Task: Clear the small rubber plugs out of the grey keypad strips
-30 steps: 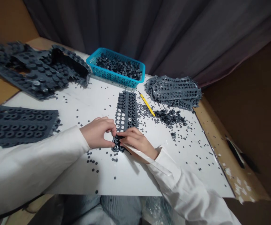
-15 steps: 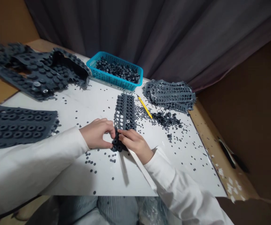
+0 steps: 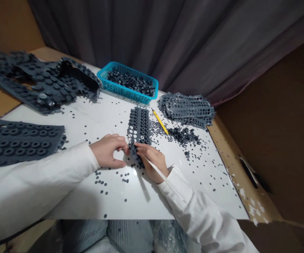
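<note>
the right hand (image 3: 152, 163) pinches the end of the rubber strip (image 3: 138, 126) in narrow fingers, gripping it there; the left hand (image 3: 107, 151) curls close beside it, fingertips at the strip's edge, apparently bracing it on the white board (image 3: 141, 207).

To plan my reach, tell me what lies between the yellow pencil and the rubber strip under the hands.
The head view shows small dark rubber discs scattered between the pencil and the strip.

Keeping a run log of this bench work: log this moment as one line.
left hand: at rubber strip edge | right hand: on strip end | nearby: yellow pencil, blue basket
</note>
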`<action>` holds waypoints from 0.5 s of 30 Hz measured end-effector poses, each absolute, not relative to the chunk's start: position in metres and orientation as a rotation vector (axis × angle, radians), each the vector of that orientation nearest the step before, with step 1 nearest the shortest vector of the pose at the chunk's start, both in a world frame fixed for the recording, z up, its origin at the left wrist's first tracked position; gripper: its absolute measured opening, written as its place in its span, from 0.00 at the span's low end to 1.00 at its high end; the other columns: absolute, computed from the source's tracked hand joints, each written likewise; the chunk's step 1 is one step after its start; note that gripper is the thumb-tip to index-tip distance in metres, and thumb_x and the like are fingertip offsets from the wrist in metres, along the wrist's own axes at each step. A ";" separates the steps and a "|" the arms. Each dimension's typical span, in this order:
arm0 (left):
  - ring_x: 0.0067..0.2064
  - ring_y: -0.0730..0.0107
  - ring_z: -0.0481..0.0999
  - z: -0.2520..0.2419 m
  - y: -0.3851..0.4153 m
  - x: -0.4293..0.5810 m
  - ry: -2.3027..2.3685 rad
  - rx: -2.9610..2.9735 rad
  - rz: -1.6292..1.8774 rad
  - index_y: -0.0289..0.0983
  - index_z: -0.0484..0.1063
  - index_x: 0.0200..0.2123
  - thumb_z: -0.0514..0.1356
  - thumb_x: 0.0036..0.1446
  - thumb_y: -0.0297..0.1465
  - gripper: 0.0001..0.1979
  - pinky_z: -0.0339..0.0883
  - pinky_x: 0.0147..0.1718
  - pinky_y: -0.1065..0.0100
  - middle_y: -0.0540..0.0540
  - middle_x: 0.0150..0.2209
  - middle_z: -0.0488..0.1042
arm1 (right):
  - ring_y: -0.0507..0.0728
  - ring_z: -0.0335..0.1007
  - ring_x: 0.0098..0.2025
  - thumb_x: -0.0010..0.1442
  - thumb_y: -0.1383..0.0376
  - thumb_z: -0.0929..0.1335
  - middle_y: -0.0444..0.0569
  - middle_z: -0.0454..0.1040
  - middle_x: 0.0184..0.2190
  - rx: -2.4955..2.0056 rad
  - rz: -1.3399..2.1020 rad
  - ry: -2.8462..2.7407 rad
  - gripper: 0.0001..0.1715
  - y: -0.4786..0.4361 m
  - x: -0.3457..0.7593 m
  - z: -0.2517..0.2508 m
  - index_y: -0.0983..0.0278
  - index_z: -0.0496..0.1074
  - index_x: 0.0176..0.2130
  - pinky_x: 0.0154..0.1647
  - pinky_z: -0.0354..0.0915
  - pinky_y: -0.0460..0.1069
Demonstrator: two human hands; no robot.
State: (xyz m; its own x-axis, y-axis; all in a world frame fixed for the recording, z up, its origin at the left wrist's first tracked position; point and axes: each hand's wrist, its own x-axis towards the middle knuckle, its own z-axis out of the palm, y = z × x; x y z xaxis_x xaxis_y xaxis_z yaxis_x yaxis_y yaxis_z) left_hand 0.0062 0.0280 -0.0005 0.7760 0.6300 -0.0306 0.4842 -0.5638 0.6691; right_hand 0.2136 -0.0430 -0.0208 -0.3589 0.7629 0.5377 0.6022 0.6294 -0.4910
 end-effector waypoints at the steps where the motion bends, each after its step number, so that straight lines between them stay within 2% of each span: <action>1: 0.36 0.65 0.68 -0.001 0.029 0.006 0.799 2.230 0.317 0.39 0.72 0.32 0.61 0.45 0.39 0.12 0.58 0.39 0.65 0.50 0.30 0.69 | 0.54 0.76 0.45 0.64 0.69 0.63 0.53 0.77 0.46 -1.066 0.316 -2.047 0.09 -0.043 0.214 -0.020 0.62 0.72 0.40 0.46 0.73 0.49; 5: 0.35 0.66 0.69 -0.003 0.029 0.007 0.796 1.923 0.436 0.37 0.71 0.27 0.52 0.55 0.39 0.14 0.61 0.36 0.66 0.48 0.30 0.70 | 0.54 0.77 0.43 0.64 0.68 0.64 0.52 0.78 0.45 -1.030 0.353 -2.058 0.08 -0.045 0.214 -0.015 0.62 0.74 0.39 0.46 0.74 0.49; 10: 0.30 0.69 0.66 -0.003 0.024 0.013 0.866 1.934 0.459 0.36 0.71 0.24 0.57 0.53 0.39 0.14 0.58 0.31 0.67 0.50 0.25 0.68 | 0.53 0.77 0.42 0.64 0.68 0.64 0.49 0.77 0.47 -0.998 0.328 -2.074 0.10 -0.044 0.215 -0.018 0.60 0.74 0.41 0.47 0.74 0.49; 15: 0.30 0.70 0.67 -0.003 0.022 0.013 0.866 1.938 0.468 0.36 0.68 0.22 0.55 0.56 0.39 0.15 0.59 0.32 0.67 0.51 0.24 0.66 | 0.54 0.75 0.46 0.64 0.66 0.64 0.47 0.76 0.48 -1.087 0.411 -2.017 0.12 -0.045 0.214 -0.031 0.58 0.73 0.47 0.49 0.74 0.50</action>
